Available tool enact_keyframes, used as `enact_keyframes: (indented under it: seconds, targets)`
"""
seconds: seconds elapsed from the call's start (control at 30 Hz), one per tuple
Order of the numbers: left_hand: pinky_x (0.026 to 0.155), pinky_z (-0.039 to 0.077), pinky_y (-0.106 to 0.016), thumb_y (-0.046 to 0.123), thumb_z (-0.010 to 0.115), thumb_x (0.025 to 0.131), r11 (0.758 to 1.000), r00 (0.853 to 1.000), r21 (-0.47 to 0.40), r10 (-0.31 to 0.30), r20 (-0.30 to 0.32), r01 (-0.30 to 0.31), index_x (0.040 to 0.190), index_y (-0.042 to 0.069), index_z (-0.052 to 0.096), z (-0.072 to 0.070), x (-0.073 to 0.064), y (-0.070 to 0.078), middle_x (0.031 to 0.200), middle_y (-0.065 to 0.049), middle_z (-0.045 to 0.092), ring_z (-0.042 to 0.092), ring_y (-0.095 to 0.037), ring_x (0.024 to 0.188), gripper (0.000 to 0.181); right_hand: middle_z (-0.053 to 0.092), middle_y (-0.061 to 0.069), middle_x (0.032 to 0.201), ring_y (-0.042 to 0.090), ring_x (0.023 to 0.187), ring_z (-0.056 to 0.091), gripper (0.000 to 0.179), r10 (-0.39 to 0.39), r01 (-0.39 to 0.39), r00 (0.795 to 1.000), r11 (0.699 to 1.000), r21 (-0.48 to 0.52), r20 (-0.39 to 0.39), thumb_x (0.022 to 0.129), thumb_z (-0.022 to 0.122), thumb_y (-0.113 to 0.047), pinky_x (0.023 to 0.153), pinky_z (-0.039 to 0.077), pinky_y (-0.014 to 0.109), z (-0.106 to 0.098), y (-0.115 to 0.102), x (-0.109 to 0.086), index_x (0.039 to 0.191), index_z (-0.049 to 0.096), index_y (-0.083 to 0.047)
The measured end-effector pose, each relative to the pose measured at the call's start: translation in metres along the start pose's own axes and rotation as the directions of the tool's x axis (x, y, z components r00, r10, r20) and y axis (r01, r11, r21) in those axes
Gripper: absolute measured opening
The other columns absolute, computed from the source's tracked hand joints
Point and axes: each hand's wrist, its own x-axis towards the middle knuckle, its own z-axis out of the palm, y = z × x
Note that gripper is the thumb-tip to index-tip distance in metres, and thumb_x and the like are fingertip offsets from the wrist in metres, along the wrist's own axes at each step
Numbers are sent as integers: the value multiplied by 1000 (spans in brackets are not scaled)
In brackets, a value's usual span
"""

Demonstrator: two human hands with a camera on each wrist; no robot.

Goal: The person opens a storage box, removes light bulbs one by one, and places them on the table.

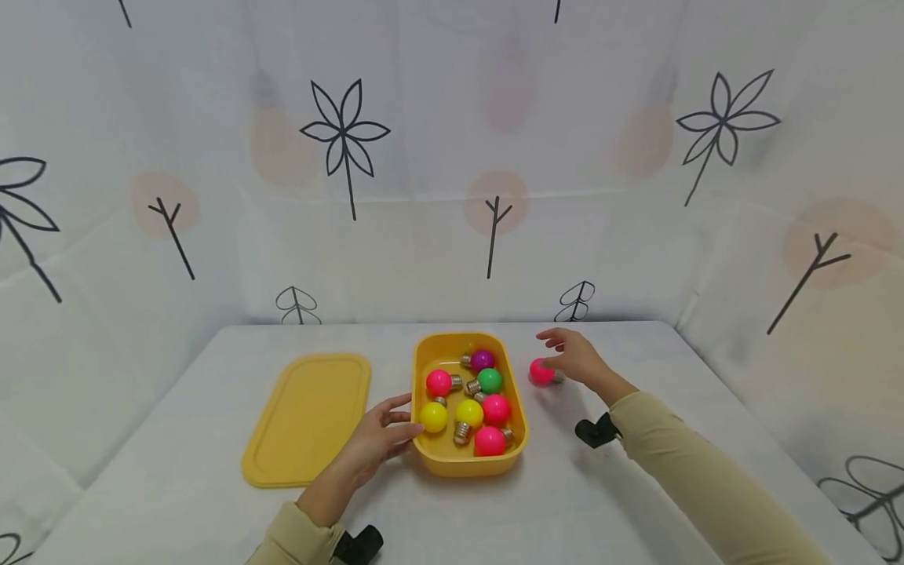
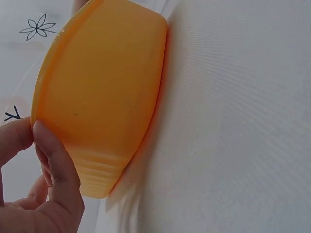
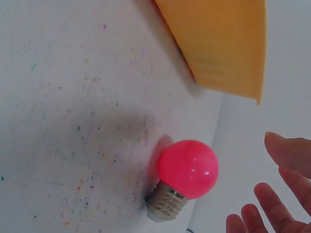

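Note:
A yellow plastic container (image 1: 469,468) stands on the table, holding several small light bulbs, among them a purple bulb (image 1: 482,360), a green bulb (image 1: 490,381) and a yellow bulb (image 1: 434,417). My left hand (image 1: 377,439) pinches the container's left rim between thumb and finger, as the left wrist view also shows. To the right of the container, a pink bulb (image 3: 189,169) with a metal screw base lies on the table. Just above that bulb is my right hand (image 1: 581,361), fingers spread and apart from it in the right wrist view.
A flat yellow lid (image 1: 307,420) lies on the white table (image 1: 176,463) to the left of the container. Behind the table hangs a white cloth (image 1: 424,259) printed with flowers and twigs.

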Motion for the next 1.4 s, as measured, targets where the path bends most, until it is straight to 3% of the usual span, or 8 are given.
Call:
enact_keyframes:
  seconds: [1.03, 1.4]
  targets:
    - [79, 52, -33, 12, 71, 82, 1000, 1000, 0, 4, -9, -4, 138, 6, 41, 0, -3, 3, 116, -18, 49, 58, -24, 89, 64, 53, 21, 120, 38, 112, 46, 47, -95, 95, 995, 995, 11, 10, 83, 69, -9, 90, 46, 45, 15, -45, 6, 126, 53, -3]
    - [78, 53, -32, 13, 72, 82, 1000, 1000, -4, 3, -6, -3, 139, 7, 40, 0, -1, 0, 116, -17, 49, 58, -23, 88, 65, 52, 19, 123, 36, 115, 45, 47, -73, 71, 997, 996, 52, 37, 83, 68, -8, 93, 44, 45, 28, -62, 9, 127, 53, -5]
